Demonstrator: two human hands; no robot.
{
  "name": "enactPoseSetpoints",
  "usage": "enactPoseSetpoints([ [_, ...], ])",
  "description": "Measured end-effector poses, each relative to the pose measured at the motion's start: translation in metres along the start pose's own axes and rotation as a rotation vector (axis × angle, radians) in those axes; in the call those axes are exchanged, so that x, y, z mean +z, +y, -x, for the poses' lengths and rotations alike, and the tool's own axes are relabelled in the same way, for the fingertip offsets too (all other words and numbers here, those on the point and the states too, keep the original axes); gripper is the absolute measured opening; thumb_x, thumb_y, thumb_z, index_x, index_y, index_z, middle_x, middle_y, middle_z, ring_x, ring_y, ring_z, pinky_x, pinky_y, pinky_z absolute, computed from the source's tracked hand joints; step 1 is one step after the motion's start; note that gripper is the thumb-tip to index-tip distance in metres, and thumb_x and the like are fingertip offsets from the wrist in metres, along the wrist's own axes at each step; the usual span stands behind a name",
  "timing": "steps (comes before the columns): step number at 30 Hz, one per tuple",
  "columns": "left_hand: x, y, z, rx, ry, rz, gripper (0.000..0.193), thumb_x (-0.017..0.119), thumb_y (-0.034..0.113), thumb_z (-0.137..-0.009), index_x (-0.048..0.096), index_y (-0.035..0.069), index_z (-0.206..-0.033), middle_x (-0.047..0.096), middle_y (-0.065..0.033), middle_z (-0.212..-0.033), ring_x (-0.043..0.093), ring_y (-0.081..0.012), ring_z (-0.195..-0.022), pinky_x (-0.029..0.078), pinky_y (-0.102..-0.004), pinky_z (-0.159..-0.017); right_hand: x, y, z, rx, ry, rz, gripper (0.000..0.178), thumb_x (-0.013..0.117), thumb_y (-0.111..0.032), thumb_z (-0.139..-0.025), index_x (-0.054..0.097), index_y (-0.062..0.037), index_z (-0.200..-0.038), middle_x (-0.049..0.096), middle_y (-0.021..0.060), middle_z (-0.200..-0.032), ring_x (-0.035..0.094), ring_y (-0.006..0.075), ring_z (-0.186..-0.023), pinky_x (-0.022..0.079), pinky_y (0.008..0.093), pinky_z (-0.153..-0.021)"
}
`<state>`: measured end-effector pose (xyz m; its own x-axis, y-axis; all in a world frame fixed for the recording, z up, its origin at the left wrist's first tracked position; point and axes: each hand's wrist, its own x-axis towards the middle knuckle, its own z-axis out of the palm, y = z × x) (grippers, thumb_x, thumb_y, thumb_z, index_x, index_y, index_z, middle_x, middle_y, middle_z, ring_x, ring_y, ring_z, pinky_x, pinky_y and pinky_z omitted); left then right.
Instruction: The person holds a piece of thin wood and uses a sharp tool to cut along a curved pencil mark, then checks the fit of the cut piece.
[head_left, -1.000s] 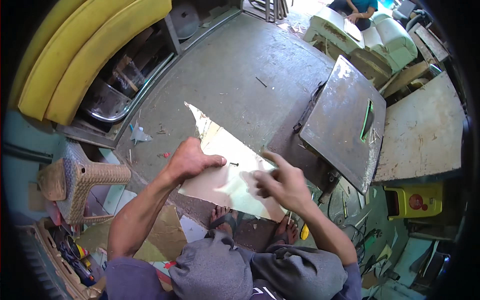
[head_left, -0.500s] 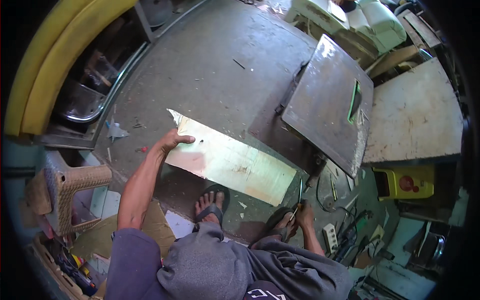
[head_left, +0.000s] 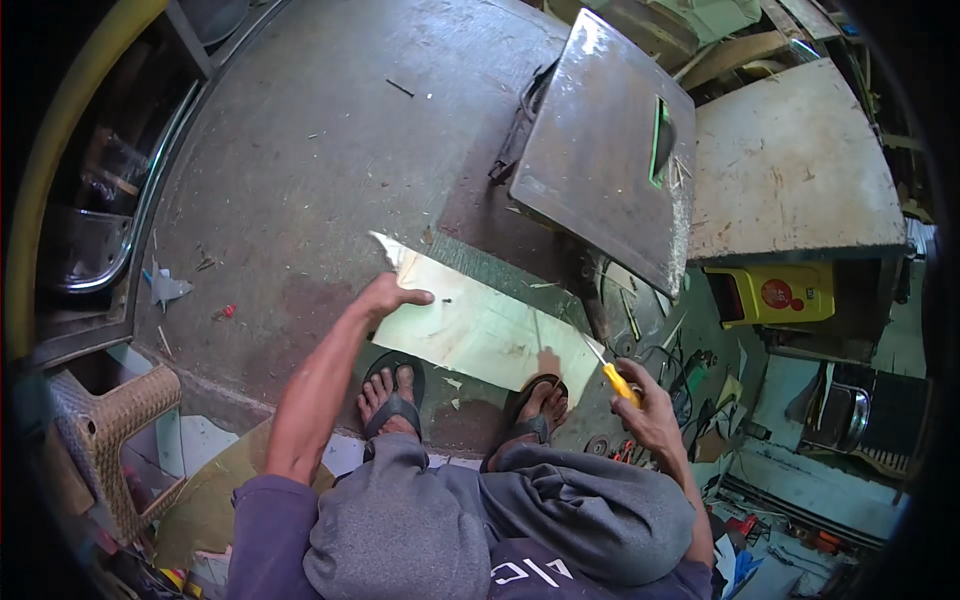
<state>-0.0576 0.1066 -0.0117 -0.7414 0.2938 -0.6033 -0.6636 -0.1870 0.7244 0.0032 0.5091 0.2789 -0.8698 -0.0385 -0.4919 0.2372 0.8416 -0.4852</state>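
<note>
My left hand (head_left: 392, 297) grips the left end of a pale, thin wooden board (head_left: 480, 325), thumb on top and fingers underneath. The board has a splintered far-left corner and a small dark spot near my thumb. It slants down to the right above my sandalled feet (head_left: 390, 395). In my closed right hand (head_left: 650, 408) is a screwdriver (head_left: 620, 383) with a yellow handle. Its thin metal shaft points up and left, close to the board's right end; whether the tip touches the board I cannot tell.
A tilted metal saw table (head_left: 600, 165) with a green-edged blade slot stands ahead to the right, beside a worn whitish panel (head_left: 795, 165). A yellow plastic stool (head_left: 815, 295) sits below that panel. Cables and tools clutter the floor at right. A brown woven-pattern stool (head_left: 120, 395) stands at left.
My right hand has risen from beside my right foot with the screwdriver, toward the board's right end. My left hand keeps hold of the board. The view has shifted to the right.
</note>
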Motion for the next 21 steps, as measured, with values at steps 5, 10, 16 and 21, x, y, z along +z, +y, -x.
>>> enactPoseSetpoints([
  [5,-0.004,-0.013,-0.014,-0.036,0.16,-0.2,0.055,0.091,0.027,-0.071,0.075,-0.002,-0.116,0.075,-0.0176,-0.114,0.068,-0.0288,-0.109,0.047,-0.0396,-0.099,0.005,-0.108,-0.036,-0.431,-0.112,0.42,0.035,0.071,-0.017,-0.092,0.069,-0.0086,-0.126,0.068,0.0182,-0.089,0.07,0.0353,-0.075,0.057,0.041,-0.069],
  [10,0.011,-0.012,-0.011,0.034,0.224,-0.238,0.055,0.091,0.03,-0.069,0.076,-0.004,-0.11,0.076,-0.0207,-0.109,0.071,-0.0322,-0.101,0.053,-0.041,-0.091,0.029,-0.129,-0.071,-0.608,-0.176,0.554,0.034,0.072,-0.016,-0.092,0.07,-0.0099,-0.126,0.065,0.0167,-0.082,0.067,0.0347,-0.066,0.054,0.0446,-0.059],
  [16,0.017,-0.003,-0.002,-0.031,0.238,-0.301,0.049,0.089,0.029,-0.073,0.077,-0.002,-0.109,0.077,-0.0153,-0.107,0.07,-0.0258,-0.099,0.051,-0.0377,-0.091,0.049,-0.131,-0.094,-0.673,-0.219,0.563,0.029,0.067,-0.018,-0.093,0.07,-0.0077,-0.12,0.065,0.0181,-0.08,0.068,0.0372,-0.067,0.056,0.0468,-0.059],
  [21,0.016,-0.001,0.0,-0.047,0.219,-0.294,0.05,0.088,0.029,-0.073,0.076,-0.004,-0.109,0.077,-0.0157,-0.105,0.07,-0.0264,-0.098,0.051,-0.0379,-0.09,0.054,-0.128,-0.098,-0.679,-0.21,0.552,0.029,0.067,-0.017,-0.092,0.07,-0.0073,-0.12,0.064,0.0183,-0.078,0.068,0.0374,-0.067,0.056,0.0477,-0.06],
])
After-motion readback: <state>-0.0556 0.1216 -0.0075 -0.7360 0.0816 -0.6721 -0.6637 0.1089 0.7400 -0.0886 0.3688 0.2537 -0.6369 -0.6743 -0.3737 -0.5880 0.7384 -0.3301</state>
